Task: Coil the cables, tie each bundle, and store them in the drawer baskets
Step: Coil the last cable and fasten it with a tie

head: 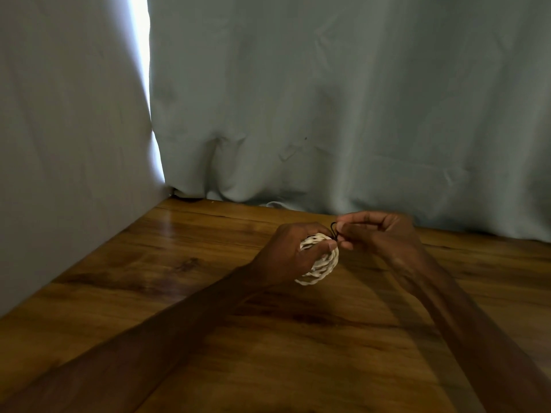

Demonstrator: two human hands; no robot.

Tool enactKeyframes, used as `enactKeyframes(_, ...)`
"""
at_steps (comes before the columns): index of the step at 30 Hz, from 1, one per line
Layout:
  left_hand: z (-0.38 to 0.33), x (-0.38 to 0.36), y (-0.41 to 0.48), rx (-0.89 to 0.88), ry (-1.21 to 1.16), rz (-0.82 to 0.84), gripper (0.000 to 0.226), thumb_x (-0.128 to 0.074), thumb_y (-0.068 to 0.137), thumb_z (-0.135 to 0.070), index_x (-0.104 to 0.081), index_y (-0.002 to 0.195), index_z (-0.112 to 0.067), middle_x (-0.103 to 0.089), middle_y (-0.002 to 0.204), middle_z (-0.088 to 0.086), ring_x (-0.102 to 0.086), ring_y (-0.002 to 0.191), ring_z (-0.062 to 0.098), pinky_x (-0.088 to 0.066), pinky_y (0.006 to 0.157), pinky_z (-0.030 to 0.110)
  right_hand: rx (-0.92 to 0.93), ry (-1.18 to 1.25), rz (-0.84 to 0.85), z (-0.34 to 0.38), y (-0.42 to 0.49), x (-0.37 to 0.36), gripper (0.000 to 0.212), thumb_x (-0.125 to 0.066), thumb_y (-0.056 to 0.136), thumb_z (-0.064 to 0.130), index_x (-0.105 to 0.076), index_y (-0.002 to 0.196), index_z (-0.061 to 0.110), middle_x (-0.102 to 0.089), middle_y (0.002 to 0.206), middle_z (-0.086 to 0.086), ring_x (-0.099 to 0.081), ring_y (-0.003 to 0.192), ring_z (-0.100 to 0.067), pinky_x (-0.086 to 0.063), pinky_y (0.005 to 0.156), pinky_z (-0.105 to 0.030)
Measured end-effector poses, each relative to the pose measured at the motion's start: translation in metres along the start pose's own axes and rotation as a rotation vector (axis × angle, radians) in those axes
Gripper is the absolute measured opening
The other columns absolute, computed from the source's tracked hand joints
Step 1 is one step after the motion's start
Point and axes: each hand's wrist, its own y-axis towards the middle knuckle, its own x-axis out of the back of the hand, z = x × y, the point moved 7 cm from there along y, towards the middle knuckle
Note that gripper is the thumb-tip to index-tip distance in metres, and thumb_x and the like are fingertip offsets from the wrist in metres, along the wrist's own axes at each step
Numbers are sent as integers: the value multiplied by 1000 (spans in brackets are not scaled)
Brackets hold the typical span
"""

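Left hand grips white cable coil; right hand pinches black tie atop it.

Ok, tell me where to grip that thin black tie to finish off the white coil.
Pinch the black tie at its free loop, which stands up from the top edge of the white cable coil, coming from the right, as the right hand does. The left hand covers the coil's left side, so only that end is exposed.
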Motion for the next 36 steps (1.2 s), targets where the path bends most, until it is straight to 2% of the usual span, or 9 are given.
enactKeyframes(12,2,-6,2,71,-53,79,15,-64,100,-25,-76,95,-17,-75,86,-2,-72,83,14,-56,79,42,-6,-30,-15,-7,1,0,16,-78,82,-4,-77,98,-4,-78,90,-20,-74,83,-35,-62,77,-33)
enactKeyframes(15,2,-6,1,69,-70,80,16,-64,100,-27,-72,86,-25,-75,86,0,-72,83,16,-56,79,45,11,-44,-9,-7,1,-1,13,-78,82,-4,-78,94,-1,-78,87,-21,-73,82,-39,-62,77,-37)
enactKeyframes(20,5,-8,2,73,-108,90,19,-61,101,-26,-71,84,-25,-74,85,2,-72,83,21,-56,80,49,30,-81,-3,-6,4,-2,11,-79,81,-4,-78,90,2,-78,86,-19,-74,65,-21,-64,64,-29)
enactKeyframes(24,12,-8,3,130,-235,40,18,-63,101,-24,-73,89,-15,-73,83,3,-71,81,20,-57,81,44,84,-76,-9,-6,5,-1,13,-76,87,6,-78,100,3,-80,92,-12,-77,83,-26,-65,68,-32)
enactKeyframes(27,21,-6,4,191,-308,-21,17,-63,101,-25,-74,94,-14,-75,85,4,-71,81,18,-57,78,40,102,-142,46,-9,4,-9,17,-72,93,17,-78,107,10,-80,98,-3,-76,92,-14,-57,69,-17)
enactKeyframes(29,27,-3,6,245,-382,-104,15,-64,101,-21,-75,98,-12,-75,84,6,-70,77,15,-54,71,35,23,-156,166,-15,3,-20,21,-68,96,26,-77,110,13,-80,101,-1,-76,96,-13,-55,71,-15)
enactKeyframes(32,29,2,7,298,-465,-186,18,-63,100,-21,-75,99,-8,-74,81,6,-69,75,14,-53,71,32,-72,-186,319,-26,-1,-30,27,-73,93,27,-74,116,14,-80,106,-1,-76,101,-16,-59,84,-25)
enactKeyframes(34,27,6,7,312,-446,-202,20,-62,101,-22,-75,98,-7,-73,80,10,-69,76,15,-53,74,35,-72,-184,303,-29,-1,-28,31,-78,89,18,-73,119,13,-79,109,-3,-76,103,-22,-60,92,-39)
enactKeyframes(36,23,8,8,327,-401,-191,20,-61,102,-23,-76,97,-11,-74,81,9,-68,76,14,-53,75,37,-85,-151,260,-28,-2,-26,28,-79,88,11,-74,116,10,-79,106,-7,-76,100,-28,-61,90,-45)
